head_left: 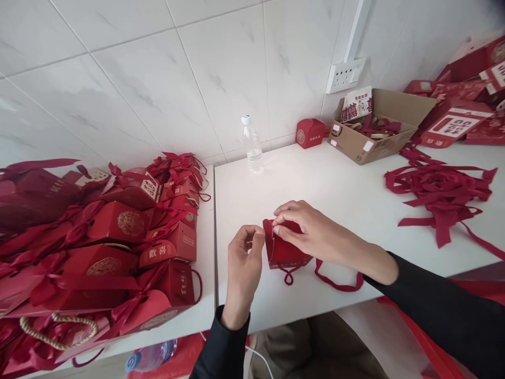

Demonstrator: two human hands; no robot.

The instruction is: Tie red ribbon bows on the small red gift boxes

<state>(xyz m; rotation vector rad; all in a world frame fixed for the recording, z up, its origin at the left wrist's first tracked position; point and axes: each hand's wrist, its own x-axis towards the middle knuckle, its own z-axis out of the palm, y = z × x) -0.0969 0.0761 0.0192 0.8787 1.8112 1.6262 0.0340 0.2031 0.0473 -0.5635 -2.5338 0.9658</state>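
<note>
A small red gift box (287, 255) stands on the white table in front of me, a cord loop (289, 277) hanging from its near side. My right hand (298, 223) reaches over it from the right, thumb and fingers pinching the box's upper edge near a raised flap. Just left of that flap is my left hand (248, 252), its thumb and index finger brought together; whatever lies between them is too small to make out. From beneath the box a dark red ribbon (341, 287) curls out to the right, under my right wrist.
Many finished-looking red boxes with bows (130, 221) crowd the left table. A water bottle (252, 145), another red box (310, 132) and an open cardboard carton (366, 142) stand near the wall. Loose ribbons (437, 184) lie at right, before piled red boxes (453, 121).
</note>
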